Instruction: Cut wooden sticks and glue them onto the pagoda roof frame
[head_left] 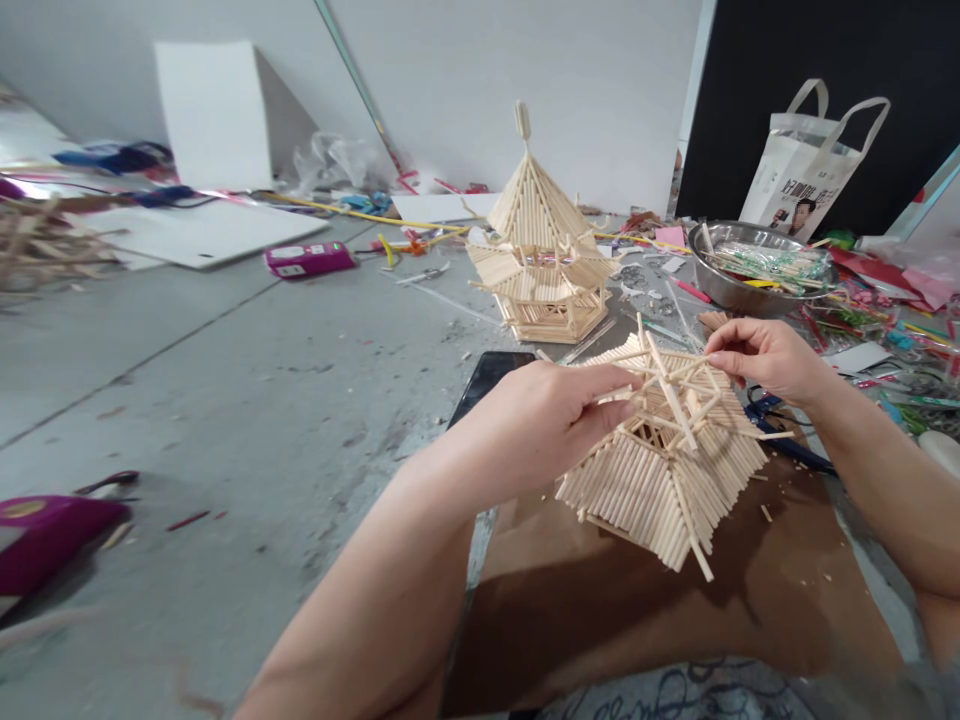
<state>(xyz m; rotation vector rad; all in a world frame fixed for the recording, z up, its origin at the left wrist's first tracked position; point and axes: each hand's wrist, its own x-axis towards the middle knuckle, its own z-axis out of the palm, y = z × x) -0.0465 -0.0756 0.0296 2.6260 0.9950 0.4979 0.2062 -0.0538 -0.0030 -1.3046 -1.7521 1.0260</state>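
Observation:
A model pavilion roof made of pale wooden sticks [630, 490] lies in front of me, with a frame of crossed sticks on its top. My left hand [551, 405] reaches in from the left, thumb and fingers closed on a thin wooden stick of this frame. On the far right of the frame, my right hand [765, 355] pinches the end of another thin wooden stick [686, 371]. One thicker loose-looking stick [671, 392] slants across the opening between both hands. The fingertips partly hide what they grip.
Behind the roof stands a finished-looking stick pavilion [536, 230]. A metal bowl [724, 280] of wrapped sticks and a paper bag [791, 185] are at back right. A black phone [487, 380] lies beside my left hand. Brown board [600, 610] lies underneath; purple boxes [309, 260] sit leftward.

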